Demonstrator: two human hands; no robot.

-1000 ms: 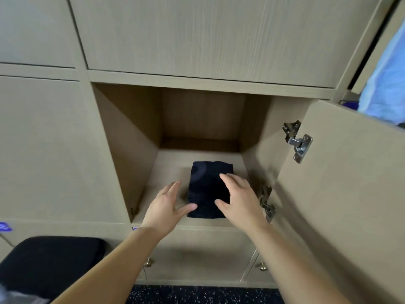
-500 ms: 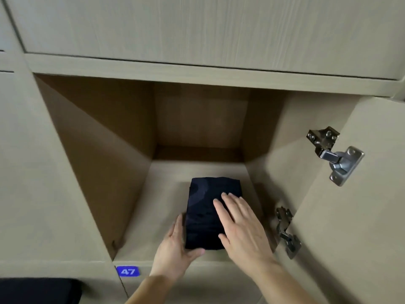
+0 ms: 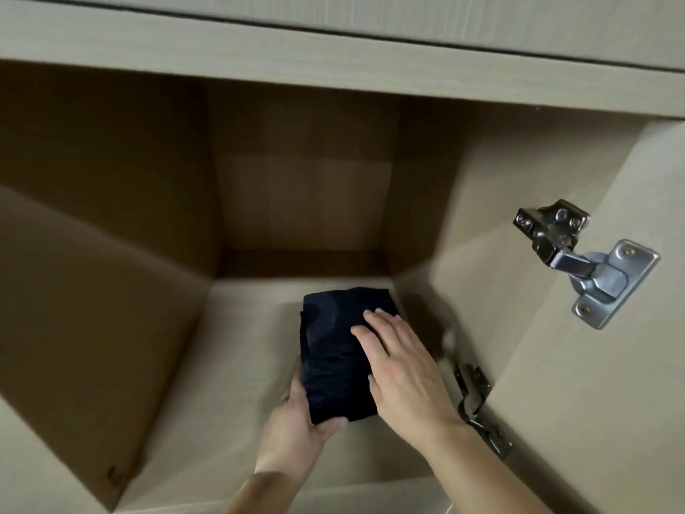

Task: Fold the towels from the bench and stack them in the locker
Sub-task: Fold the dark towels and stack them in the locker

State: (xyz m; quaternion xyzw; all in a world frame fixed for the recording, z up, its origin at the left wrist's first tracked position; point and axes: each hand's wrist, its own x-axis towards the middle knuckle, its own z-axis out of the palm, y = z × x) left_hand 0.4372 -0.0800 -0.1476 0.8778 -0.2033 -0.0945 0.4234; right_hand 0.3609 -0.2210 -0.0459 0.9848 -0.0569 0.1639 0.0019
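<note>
A folded dark navy towel [image 3: 335, 350] lies on the floor of the open wooden locker [image 3: 237, 365], towards its right side. My right hand [image 3: 400, 365] rests flat on the towel's right half with straight fingers. My left hand [image 3: 296, 428] is at the towel's near left corner; its thumb lies along the near edge and its fingers are hidden beside or under the cloth.
The locker door [image 3: 593, 421] stands open on the right, with an upper metal hinge [image 3: 582, 261] and a lower hinge [image 3: 478, 406] close to my right forearm. The locker's left wall [image 3: 92, 309] and back wall [image 3: 304, 187] are bare wood.
The view has closed in on the locker. Both hands have gone deeper inside, and the towel has slid further back and to the right.
</note>
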